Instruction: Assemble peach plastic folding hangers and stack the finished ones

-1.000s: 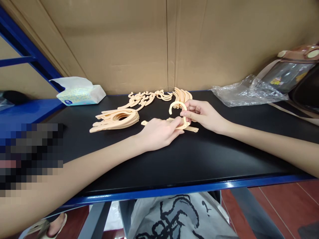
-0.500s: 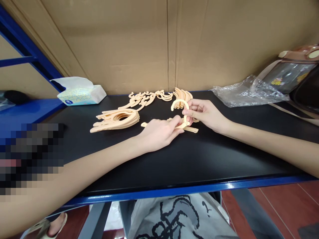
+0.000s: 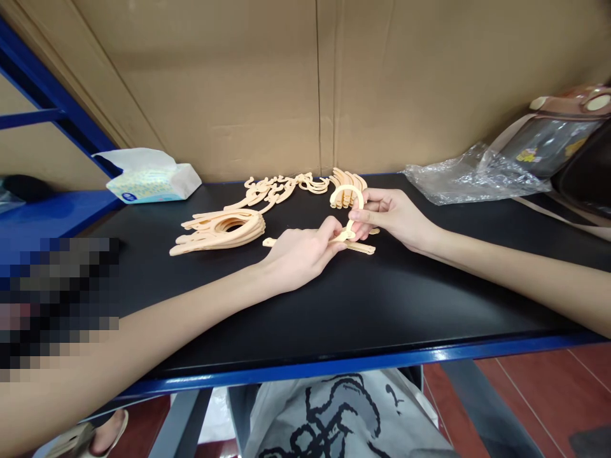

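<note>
My left hand [image 3: 303,254] pinches a pale cream plastic arm [image 3: 270,242], whose left end sticks out past the knuckles. A cream hook [image 3: 347,189], curved like a hanger's, is held upright in my right hand [image 3: 391,216] between thumb and fingers. The hook's lower end meets the arm's end between both hands. Under them lies another flat cream piece [image 3: 365,248] on the black table, partly covered by my fingers.
A stack of cream arms [image 3: 224,230] lies left, loose hooks [image 3: 281,187] behind, more stacked pieces [image 3: 348,178] back centre. A tissue pack [image 3: 153,178] stands back left. At the right are clear plastic [image 3: 468,178] and a transparent bottle [image 3: 544,143]. The table's blue edge [image 3: 305,370] is nearest me.
The hook and the arm's end have shifted slightly left and down with my left hand, and the hook has tilted a little. Both hands keep their hold.
</note>
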Motion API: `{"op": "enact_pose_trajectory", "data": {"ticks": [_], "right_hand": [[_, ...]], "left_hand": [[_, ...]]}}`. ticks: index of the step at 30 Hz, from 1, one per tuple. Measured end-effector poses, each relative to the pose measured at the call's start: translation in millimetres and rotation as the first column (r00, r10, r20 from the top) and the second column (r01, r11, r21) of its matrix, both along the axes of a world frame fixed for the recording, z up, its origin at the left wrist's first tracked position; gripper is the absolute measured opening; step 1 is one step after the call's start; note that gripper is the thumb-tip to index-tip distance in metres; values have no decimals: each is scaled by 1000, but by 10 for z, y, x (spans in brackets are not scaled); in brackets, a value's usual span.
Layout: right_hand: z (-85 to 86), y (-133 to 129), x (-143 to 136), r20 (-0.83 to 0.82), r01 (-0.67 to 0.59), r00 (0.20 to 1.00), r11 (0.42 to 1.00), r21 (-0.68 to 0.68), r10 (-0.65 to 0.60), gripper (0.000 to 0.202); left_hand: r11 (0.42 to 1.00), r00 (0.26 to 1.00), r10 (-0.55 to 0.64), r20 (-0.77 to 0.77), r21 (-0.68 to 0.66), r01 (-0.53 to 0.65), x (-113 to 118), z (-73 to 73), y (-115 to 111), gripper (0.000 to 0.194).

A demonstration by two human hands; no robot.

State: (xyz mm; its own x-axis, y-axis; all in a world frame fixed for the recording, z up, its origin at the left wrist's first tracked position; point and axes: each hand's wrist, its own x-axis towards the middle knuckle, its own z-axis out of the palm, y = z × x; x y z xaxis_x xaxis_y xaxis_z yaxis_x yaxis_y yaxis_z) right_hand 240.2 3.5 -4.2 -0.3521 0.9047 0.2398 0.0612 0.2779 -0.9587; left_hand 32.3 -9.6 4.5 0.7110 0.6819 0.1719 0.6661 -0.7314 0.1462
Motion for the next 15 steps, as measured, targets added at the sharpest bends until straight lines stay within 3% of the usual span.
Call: {"op": "enact_pose_trajectory", "data": {"ticks": [6,11,15], "right_hand": [[29,-2,-7,37,-28,999,1000,15,27,23],[42,-71,-104,64,42,997,990,134,-51,26],[35,-101,-139,64,101,991,978,183,-115,27]], "left_hand": [[1000,1000,-15,-25,-8,15,5,17,-4,25],[998,999,-42,-24,48,43,15,15,-12,27],[999,998,-51,38,4,50,17,3,-1,24]]}}
